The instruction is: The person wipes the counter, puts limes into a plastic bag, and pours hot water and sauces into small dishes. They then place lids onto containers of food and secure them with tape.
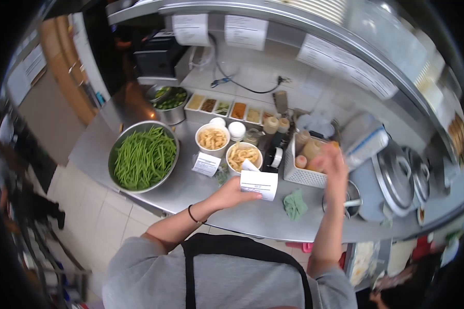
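Observation:
My left hand (231, 194) pinches a printed paper ticket (260, 185) between thumb and fingers, above the front of the steel counter. Just behind the ticket stands a white paper tub (234, 164) of pale golden food pieces, with a second such tub (203, 147) beside it. Another printed ticket (206, 164) lies by the tubs. Over the right side of a white plastic basket (303, 176) full of bottles, my right hand (335, 167) is raised and smeared by motion. Whether its fingers hold anything does not show.
A steel bowl of green beans (144, 158) sits at the left. Behind are a pot of green vegetables (171, 99) and a row of seasoning containers (224, 108). A green cloth (295, 204) lies in front; metal lids (394, 172) are at right. A person (412, 280) works at lower right.

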`<action>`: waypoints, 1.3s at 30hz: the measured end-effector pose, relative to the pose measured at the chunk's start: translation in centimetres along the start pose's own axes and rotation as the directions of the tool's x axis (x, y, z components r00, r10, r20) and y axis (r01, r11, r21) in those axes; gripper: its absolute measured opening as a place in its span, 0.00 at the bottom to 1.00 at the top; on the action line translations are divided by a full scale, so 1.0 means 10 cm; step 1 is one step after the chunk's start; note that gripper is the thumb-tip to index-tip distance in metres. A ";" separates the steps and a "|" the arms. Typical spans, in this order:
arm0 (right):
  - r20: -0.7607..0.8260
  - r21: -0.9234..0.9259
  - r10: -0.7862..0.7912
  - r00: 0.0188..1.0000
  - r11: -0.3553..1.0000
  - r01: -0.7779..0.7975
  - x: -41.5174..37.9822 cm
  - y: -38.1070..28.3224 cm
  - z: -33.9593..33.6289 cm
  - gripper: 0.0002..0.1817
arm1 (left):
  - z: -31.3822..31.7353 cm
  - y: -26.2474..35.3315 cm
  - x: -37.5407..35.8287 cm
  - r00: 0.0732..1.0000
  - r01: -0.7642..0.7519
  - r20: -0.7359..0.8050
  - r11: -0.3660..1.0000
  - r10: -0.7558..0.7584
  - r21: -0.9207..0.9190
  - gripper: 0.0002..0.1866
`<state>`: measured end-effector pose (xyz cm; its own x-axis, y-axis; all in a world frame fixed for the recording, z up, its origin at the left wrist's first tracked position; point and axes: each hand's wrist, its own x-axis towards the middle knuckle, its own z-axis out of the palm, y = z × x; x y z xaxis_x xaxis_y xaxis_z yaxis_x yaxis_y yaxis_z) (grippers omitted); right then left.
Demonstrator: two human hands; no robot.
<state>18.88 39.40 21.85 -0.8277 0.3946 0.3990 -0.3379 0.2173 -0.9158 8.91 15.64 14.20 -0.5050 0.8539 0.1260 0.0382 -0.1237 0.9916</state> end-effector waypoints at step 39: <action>-0.996 -0.012 0.002 0.089 0.987 -0.158 -3.88 -0.88 0.90 0.13 | 2.52 0.13 -0.69 0.474 0.223 0.872 0.940 0.126 -0.257 0.20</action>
<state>49.93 14.18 13.99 0.3716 0.9249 0.0801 -0.1971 0.1629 -0.9668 34.17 22.35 15.36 0.5171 0.8295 0.2110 -0.2987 -0.0561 0.9527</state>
